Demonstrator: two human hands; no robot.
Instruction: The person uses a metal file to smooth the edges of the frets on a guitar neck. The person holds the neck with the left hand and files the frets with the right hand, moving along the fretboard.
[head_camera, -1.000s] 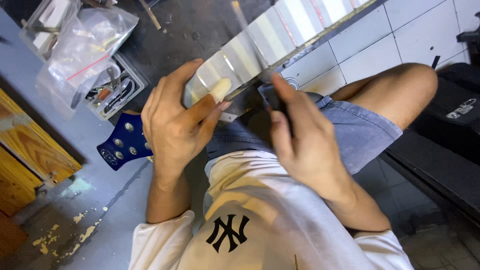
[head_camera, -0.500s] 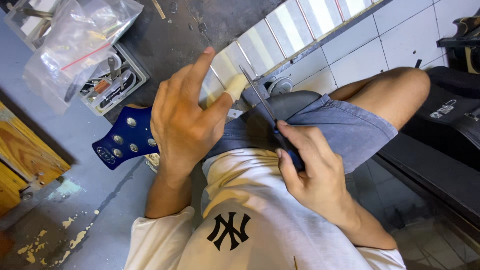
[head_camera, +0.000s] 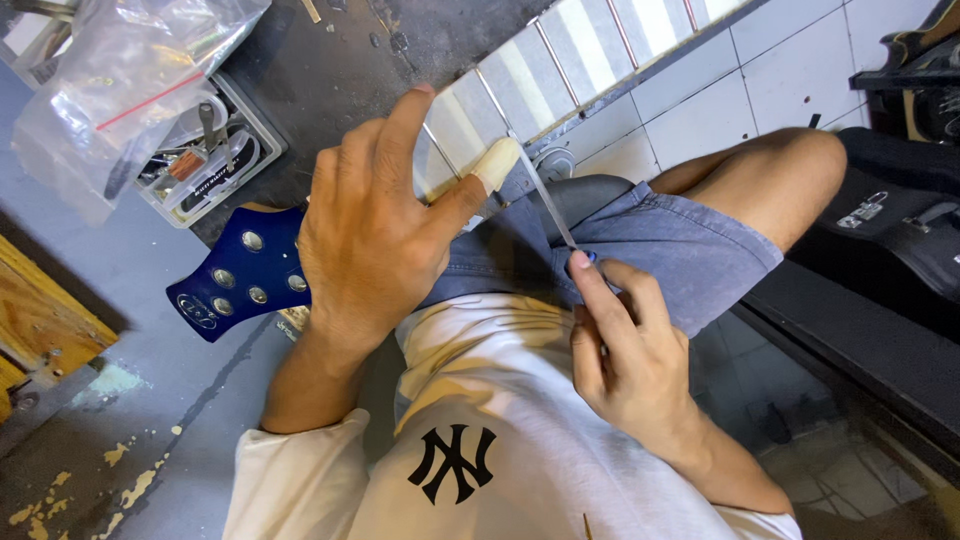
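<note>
Fingers of my left hand (head_camera: 375, 230) press down on the guitar neck (head_camera: 560, 70), forefinger stretched up along the fretboard and the taped thumb tip clamped against the near edge of it, so that hand is gripping the neck. Fingers of my right hand (head_camera: 625, 350) pinch the handle end of a thin metal file (head_camera: 545, 190), forefinger laid straight along its back. Its far tip meets a fret at the neck's near edge, right beside my taped thumb, and the blade slants back over my lap toward me.

Masking tape covers the fretboard between the bare metal frets. Left of my wrist the blue headstock (head_camera: 240, 275) juts out past the dark bench edge, over the grey floor (head_camera: 130, 360). Beyond it on the bench top sits a small open parts box (head_camera: 205, 155), half covered by a clear plastic bag (head_camera: 130, 70); both lie well apart from the file.

Open room lies mostly on my right: the white tiled floor (head_camera: 700, 110) past my knee, then the black guitar case (head_camera: 880, 240) at the edge of view. A wooden plank (head_camera: 40, 320) borders the far left.
</note>
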